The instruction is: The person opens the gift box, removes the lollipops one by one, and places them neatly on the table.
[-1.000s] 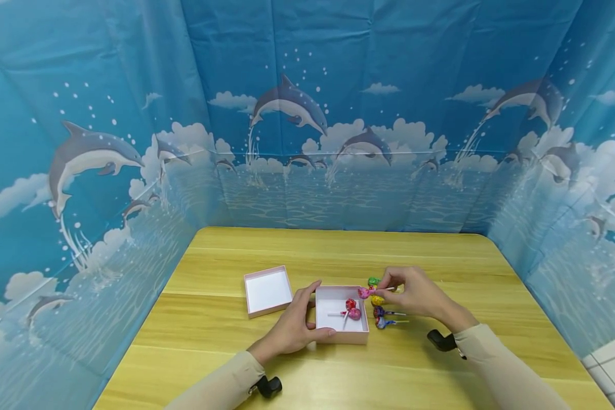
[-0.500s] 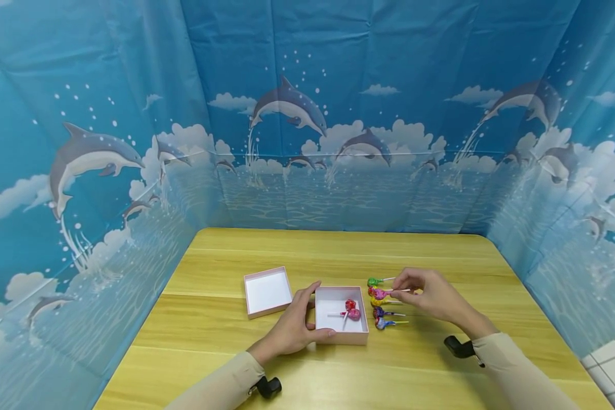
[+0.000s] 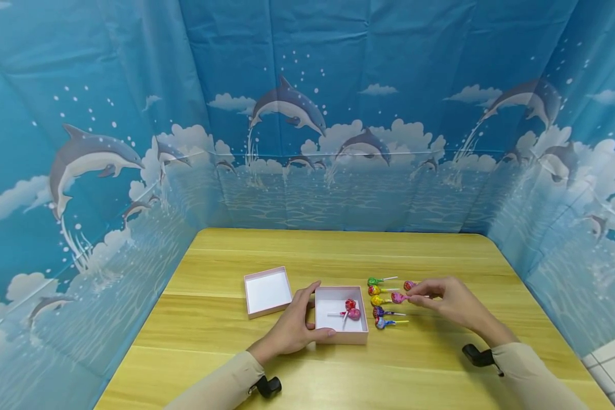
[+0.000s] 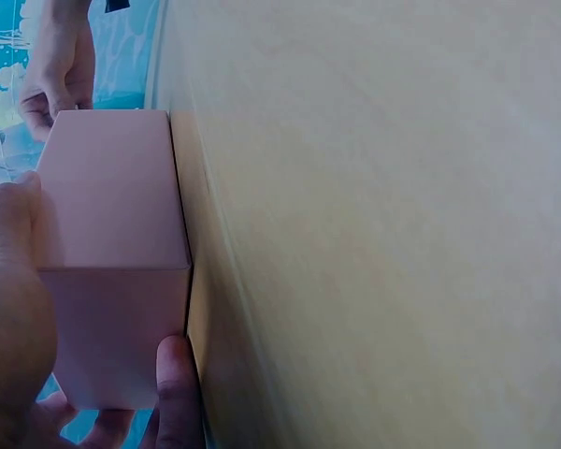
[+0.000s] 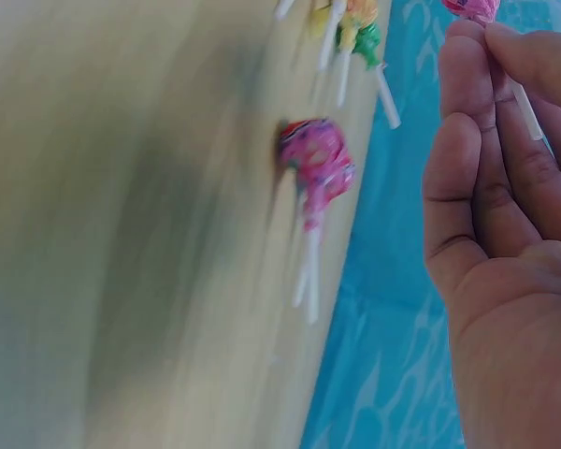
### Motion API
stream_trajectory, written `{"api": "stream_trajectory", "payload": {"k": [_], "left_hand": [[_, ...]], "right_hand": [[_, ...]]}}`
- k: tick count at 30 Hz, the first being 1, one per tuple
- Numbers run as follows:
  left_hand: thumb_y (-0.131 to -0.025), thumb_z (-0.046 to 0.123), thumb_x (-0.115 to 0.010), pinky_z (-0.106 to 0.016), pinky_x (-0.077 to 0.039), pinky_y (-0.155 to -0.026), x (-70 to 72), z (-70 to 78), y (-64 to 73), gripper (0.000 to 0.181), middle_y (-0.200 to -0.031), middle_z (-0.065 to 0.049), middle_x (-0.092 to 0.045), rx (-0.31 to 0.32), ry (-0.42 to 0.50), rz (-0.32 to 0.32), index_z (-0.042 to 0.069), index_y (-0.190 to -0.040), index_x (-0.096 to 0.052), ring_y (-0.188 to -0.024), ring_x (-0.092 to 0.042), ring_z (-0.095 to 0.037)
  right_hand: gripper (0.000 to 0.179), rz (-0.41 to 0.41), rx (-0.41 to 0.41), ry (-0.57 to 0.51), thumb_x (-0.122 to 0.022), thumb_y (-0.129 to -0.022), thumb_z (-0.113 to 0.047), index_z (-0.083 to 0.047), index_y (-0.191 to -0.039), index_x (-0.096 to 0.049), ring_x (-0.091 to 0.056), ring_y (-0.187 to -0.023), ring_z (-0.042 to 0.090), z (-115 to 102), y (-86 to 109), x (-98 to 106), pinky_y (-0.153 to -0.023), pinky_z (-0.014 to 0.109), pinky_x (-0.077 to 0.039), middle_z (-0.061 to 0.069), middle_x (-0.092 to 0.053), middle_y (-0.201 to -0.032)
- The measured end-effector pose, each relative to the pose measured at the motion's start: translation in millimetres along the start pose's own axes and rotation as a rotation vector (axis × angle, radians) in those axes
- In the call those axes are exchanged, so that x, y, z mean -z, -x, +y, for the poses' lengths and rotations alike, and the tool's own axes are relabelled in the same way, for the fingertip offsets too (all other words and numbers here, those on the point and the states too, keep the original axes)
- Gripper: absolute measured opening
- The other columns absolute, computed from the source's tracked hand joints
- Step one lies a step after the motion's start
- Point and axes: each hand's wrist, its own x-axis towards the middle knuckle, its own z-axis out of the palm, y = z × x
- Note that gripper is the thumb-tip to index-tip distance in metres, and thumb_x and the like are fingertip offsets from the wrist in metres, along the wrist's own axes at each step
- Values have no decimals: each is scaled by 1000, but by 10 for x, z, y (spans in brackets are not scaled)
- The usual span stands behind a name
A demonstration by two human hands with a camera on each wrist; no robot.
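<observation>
My left hand grips the left side of an open pink box, thumb on its near wall. Inside lie a red lollipop and a pink lollipop. To the right of the box, my right hand pinches another pink lollipop by its stick; its wrapped head also shows at the top of the right wrist view. Behind these fingers a further pink lollipop lies on the table, its stick hidden in the head view. In the left wrist view the box shows its outer walls.
Between box and right hand, a column of lollipops lies on the wooden table: green, red-yellow, yellow, purple and blue. The box lid lies inside-up at left. A dolphin-print curtain surrounds the table.
My right hand has moved right, from the box's right edge past the column of lollipops, carrying the pink lollipop and uncovering the others. The left hand and box stay put.
</observation>
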Motion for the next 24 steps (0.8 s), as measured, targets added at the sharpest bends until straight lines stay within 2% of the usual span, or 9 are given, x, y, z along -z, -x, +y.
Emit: {"api": "stream_trajectory", "payload": {"k": [6, 9, 15, 18, 24], "left_hand": [[-100, 48, -95, -42, -61, -117, 6, -3, 1, 116, -175, -17, -48, 4, -18, -4, 19, -188, -24, -144, -60, -26], [-100, 49, -94, -42, -61, -117, 6, -7, 0, 116, -177, -16, -47, 8, -18, -4, 20, -188, -24, -144, -60, -26], [-100, 50, -94, -43, -60, -119, 8, -13, -6, 116, -177, -16, -47, 8, -18, -4, 20, -188, -24, -144, -60, -25], [-100, 50, -94, -40, -61, -116, 11, -12, -4, 116, -176, -16, -47, 9, -15, -8, 21, -188, -23, -144, -60, -25], [-101, 46, -95, -28, -65, -100, 11, -8, 10, 116, -174, -21, -47, -3, 6, -14, 18, -187, -24, -139, -61, -28]], "right_hand": [[10, -6, -33, -9, -85, -109, -20, -26, -114, -91, -77, -97, -3, 182, 105, 34, -80, 26, -64, -7, -90, -110], [8, -9, -37, 15, -86, -108, -21, -26, -112, -91, -75, -95, -4, 246, 149, 51, -81, 24, -63, -8, -89, -107], [7, -28, -58, -1, -86, -108, -18, -22, -111, -90, -73, -87, -1, 369, 199, 80, -75, 24, -60, -6, -88, -103], [7, -44, -79, 5, -86, -108, -16, -20, -112, -90, -70, -83, -1, 426, 211, 76, -72, 24, -57, -5, -88, -102], [5, -62, -121, 30, -87, -106, -15, -17, -110, -89, -73, -85, -1, 506, 236, 65, -73, 23, -59, -4, -88, -101]]}}
